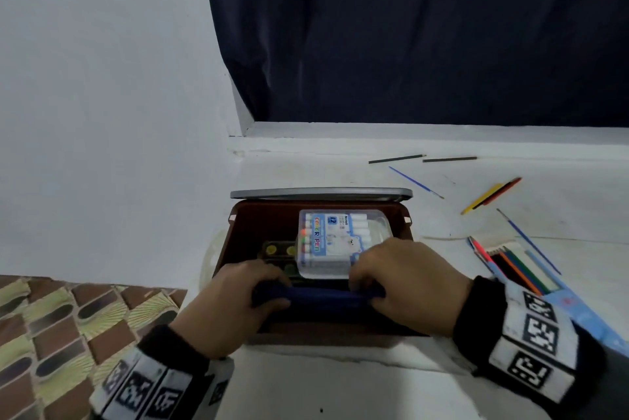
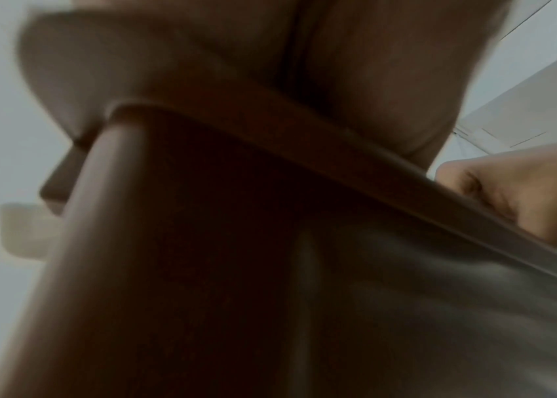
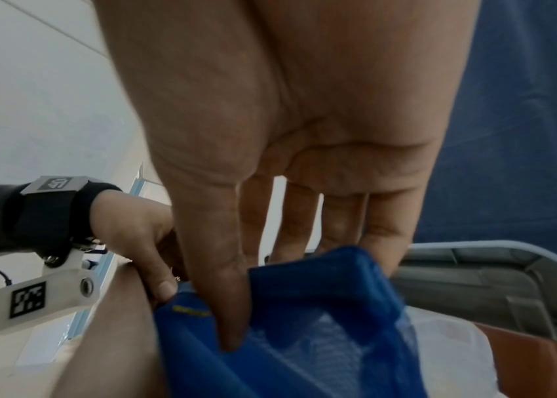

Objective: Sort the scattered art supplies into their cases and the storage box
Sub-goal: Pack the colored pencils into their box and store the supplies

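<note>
A brown storage box (image 1: 405,225) stands with its grey lid (image 1: 320,193) raised at the back. Inside lie a clear marker case (image 1: 340,239) and a dark paint palette (image 1: 275,251) with yellow wells. Both hands hold a dark blue fabric pouch (image 1: 320,297) over the box's near edge: my left hand (image 1: 238,297) grips its left end, my right hand (image 1: 408,280) its right end. In the right wrist view the right thumb pinches the blue pouch (image 3: 304,323) against the fingers. The left wrist view shows mostly the box's brown wall (image 2: 202,242).
On the white surface at the right lie loose pencils (image 1: 396,158), two blue paintbrushes (image 1: 417,182), yellow and red pencils (image 1: 490,195), and an open light-blue case of coloured pencils (image 1: 517,266). A dark curtain (image 1: 408,28) hangs behind; patterned fabric (image 1: 51,334) is at the lower left.
</note>
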Demonstrator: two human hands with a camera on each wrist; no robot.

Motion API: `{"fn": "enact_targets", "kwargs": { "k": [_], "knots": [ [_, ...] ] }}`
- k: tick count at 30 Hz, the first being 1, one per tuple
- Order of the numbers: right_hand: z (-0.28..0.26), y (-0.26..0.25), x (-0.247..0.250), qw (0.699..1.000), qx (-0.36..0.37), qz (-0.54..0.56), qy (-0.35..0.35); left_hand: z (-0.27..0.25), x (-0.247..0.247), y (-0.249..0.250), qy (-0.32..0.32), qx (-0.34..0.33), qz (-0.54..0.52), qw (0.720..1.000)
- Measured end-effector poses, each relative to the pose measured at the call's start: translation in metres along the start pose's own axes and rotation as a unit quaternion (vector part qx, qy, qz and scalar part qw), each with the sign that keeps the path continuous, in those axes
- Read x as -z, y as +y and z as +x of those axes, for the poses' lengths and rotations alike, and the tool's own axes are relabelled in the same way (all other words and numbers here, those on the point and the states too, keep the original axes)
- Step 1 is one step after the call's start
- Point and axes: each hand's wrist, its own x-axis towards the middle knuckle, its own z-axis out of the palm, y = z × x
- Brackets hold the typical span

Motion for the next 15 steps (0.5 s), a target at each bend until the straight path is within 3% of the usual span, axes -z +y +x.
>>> {"fn": "enact_targets", "kwargs": {
  "k": [6, 11, 15],
  "knots": [
    [0.006, -0.008, 0.004, 0.998, -0.002, -0.056, 0.037, 0.010, 0.012, 0.002, 0.068, -0.024, 0.013, 0.997],
    [-0.006, -0.003, -0.026, 0.998, 0.057, -0.033, -0.024, -0.008, -0.002, 0.010, -0.050, 0.018, 0.099, 0.994],
    [-0.019, 0.007, -0.037, 0.995, 0.047, 0.092, -0.017, -0.022, -0.005, 0.012, -0.041, -0.004, 0.092, 0.995]
  ]
}}
